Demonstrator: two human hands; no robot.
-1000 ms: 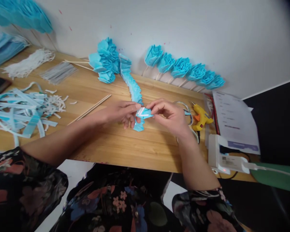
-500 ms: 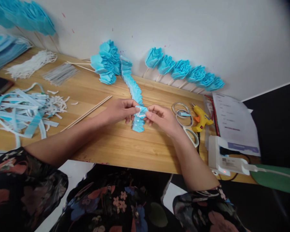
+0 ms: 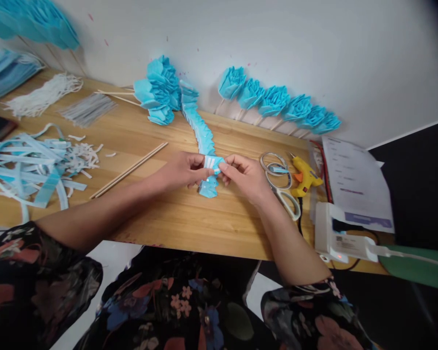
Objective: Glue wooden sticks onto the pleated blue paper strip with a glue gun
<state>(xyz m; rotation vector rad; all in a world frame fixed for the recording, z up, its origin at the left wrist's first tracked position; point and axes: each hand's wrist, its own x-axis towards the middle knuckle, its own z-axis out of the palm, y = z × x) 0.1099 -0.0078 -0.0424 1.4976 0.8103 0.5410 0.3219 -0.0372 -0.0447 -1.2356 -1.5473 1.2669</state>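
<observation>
A small blue and white folded petal (image 3: 213, 163) is pinched between my two hands above the middle of the table. My left hand (image 3: 191, 169) grips its left side, and my right hand (image 3: 241, 172) pinches its right corner. White folds show on the piece's upper face. Beneath and behind it runs a long row of overlapping blue petals (image 3: 200, 129), reaching back toward the wall. The row's near end (image 3: 209, 188) shows just below my fingers. Part of the row is hidden by my hands.
Blue flowers on sticks (image 3: 273, 102) lean against the wall, with a bunch (image 3: 158, 92) lying left of the row. Scissors (image 3: 286, 197) and a yellow glue gun (image 3: 306, 177) lie right. Two wooden sticks (image 3: 129, 170), fabric scraps (image 3: 40, 165) and face masks (image 3: 10, 73) are left.
The petal has turned in my fingers, so its white folds face up more plainly. My left thumb has moved lower on it. The view has shifted slightly.
</observation>
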